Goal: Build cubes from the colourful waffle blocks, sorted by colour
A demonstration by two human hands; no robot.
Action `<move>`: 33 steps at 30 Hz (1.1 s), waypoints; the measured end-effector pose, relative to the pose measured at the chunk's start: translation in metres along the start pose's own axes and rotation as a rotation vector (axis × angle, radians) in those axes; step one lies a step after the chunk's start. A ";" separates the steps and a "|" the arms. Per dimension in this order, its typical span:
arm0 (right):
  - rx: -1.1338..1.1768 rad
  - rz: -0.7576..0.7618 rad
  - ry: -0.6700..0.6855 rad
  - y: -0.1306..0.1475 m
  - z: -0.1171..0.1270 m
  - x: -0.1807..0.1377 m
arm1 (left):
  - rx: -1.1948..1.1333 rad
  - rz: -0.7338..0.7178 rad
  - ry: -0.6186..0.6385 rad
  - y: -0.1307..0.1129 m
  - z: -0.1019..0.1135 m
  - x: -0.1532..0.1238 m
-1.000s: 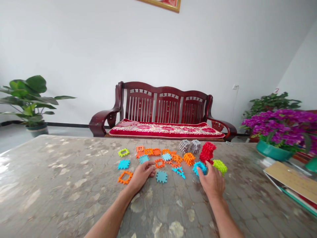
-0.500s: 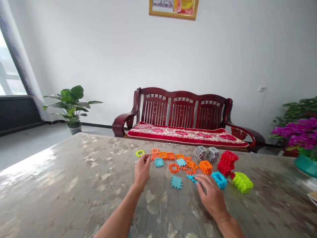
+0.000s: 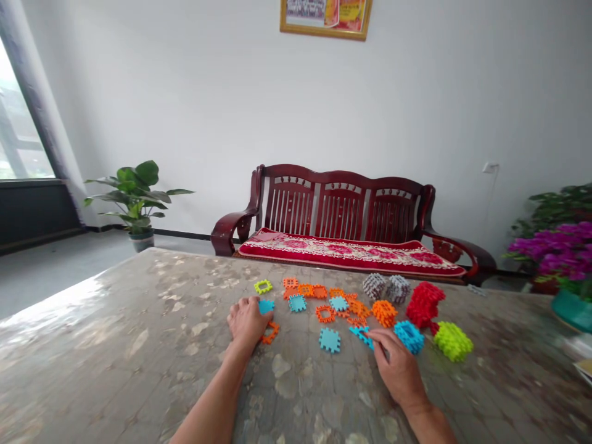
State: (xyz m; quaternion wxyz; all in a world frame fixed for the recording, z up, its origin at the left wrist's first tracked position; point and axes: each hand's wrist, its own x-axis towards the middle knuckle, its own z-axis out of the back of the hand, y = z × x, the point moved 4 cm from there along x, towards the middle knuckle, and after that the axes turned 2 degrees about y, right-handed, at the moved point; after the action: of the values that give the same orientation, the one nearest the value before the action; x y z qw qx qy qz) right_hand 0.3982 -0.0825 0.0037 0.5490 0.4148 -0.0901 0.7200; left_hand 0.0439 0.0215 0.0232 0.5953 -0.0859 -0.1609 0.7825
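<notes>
Flat plastic interlocking tiles in orange point(image 3: 326, 313), blue point(image 3: 329, 340) and yellow-green point(image 3: 263, 286) lie scattered on a marble-patterned table point(image 3: 139, 345). Beside them stand built cubes: grey point(image 3: 374, 285), orange point(image 3: 385, 312), red point(image 3: 424, 303), blue point(image 3: 409, 336) and yellow-green point(image 3: 452, 340). My left hand point(image 3: 245, 322) lies curled over an orange frame tile point(image 3: 271, 333) and touches a blue tile point(image 3: 266, 306). My right hand point(image 3: 398, 368) rests on the table with its fingertips pinched on a blue triangular tile point(image 3: 361, 333), just left of the blue cube.
A dark red wooden sofa point(image 3: 342, 219) with a red cushion stands behind the table. A green potted plant point(image 3: 134, 191) is on the floor at left. A teal pot of purple flowers point(image 3: 567, 259) sits at the table's right edge.
My left hand has dropped back toward me from the far tiles onto the orange frame and blue tile. My right hand shifted slightly onto the blue triangle. The view held steady after swinging left.
</notes>
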 end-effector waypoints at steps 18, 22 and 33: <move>0.036 -0.026 -0.026 0.008 0.005 0.005 | -0.899 -0.082 -0.131 -0.010 0.000 0.006; 0.040 -0.032 -0.016 0.014 0.006 0.006 | -1.449 0.021 0.127 -0.042 -0.013 -0.006; 0.085 -0.012 0.049 0.057 0.001 0.010 | -1.715 0.143 0.730 -0.111 -0.056 -0.094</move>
State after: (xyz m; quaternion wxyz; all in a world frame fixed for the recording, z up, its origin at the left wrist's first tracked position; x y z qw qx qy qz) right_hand 0.3485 -0.0979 0.0298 0.5371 0.4205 -0.0434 0.7299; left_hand 0.1888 -0.0336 0.0045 0.2927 -0.7461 -0.4808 0.3557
